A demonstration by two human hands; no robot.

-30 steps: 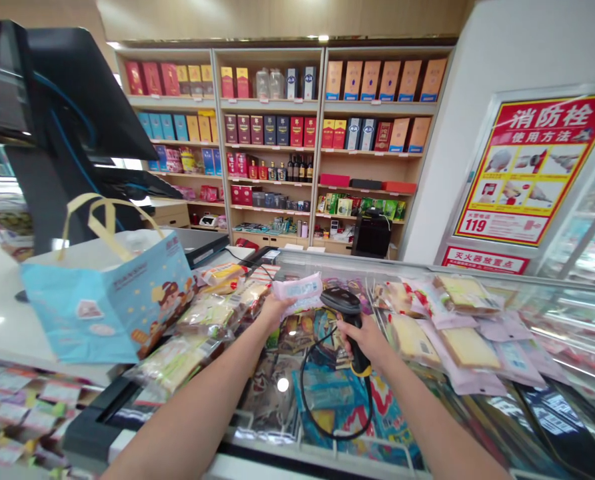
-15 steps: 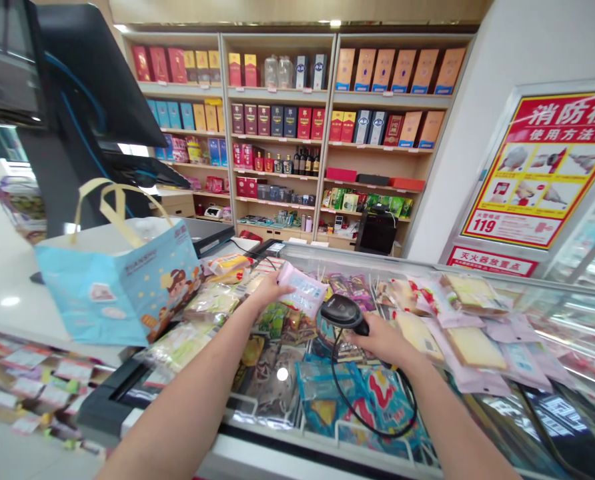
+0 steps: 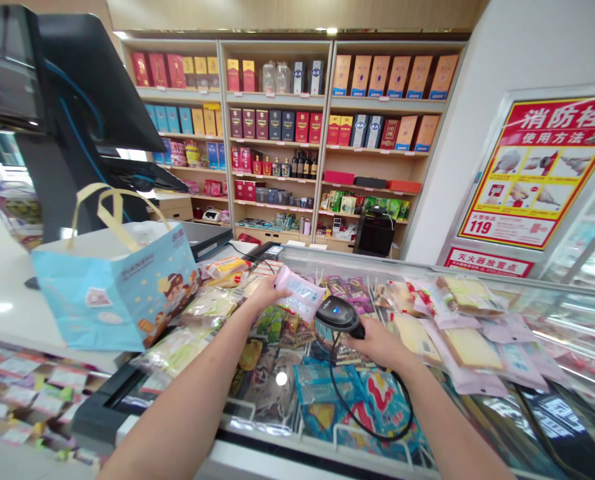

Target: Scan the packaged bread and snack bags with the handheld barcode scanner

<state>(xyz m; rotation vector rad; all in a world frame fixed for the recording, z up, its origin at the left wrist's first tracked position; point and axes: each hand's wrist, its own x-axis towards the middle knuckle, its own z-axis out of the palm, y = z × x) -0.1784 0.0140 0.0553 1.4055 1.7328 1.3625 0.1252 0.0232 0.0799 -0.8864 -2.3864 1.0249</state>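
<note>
Scanner [image 3: 336, 314] is gripped in the right hand [image 3: 380, 342], its head near the pink packet [image 3: 300, 295]. Packet sits between scanner and left hand [image 3: 266, 293], which pinches its left end. Shelves [image 3: 357, 102] stand well beyond both.

the scanner [image 3: 338, 315] looks smooth plastic, the pink packet [image 3: 300, 293] glossy film, the shelving [image 3: 397, 165] wood.

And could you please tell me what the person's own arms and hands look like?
The left hand and right hand are bare, without gloves. The forearms show no sleeves, watch or bracelet. I cannot tell whether rings are worn.
</note>
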